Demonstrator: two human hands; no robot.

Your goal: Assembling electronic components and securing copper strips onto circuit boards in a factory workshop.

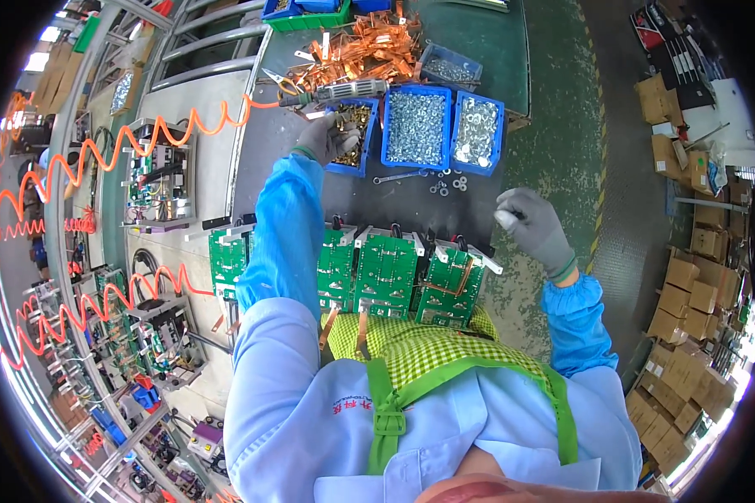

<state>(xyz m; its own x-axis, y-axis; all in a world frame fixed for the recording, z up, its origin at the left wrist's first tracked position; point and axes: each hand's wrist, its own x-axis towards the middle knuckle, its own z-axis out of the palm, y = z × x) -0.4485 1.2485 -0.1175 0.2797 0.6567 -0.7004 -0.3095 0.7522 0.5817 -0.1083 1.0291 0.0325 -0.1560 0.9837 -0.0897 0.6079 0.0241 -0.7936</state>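
My left hand (320,139), in a grey glove, reaches into a blue bin (348,168) of brass-coloured fasteners (360,119). Its fingers are bent and drawn together among them; whether a piece is between the fingertips is hidden. My right hand (535,228), also gloved, hovers right of the dark work surface with fingers loosely curled and nothing visible in it. Close to my body stands a row of green circuit boards (386,270) with metal brackets on top; my left arm covers part of the row. Copper strips (362,334) stick out below the boards.
Beyond are blue bins of silver fasteners (417,126) and washers (476,132), and a pile of copper parts (369,50). A power screwdriver (344,92) on an orange coiled hose lies behind the left bin. A wrench (398,177) and loose washers (449,183) lie in front.
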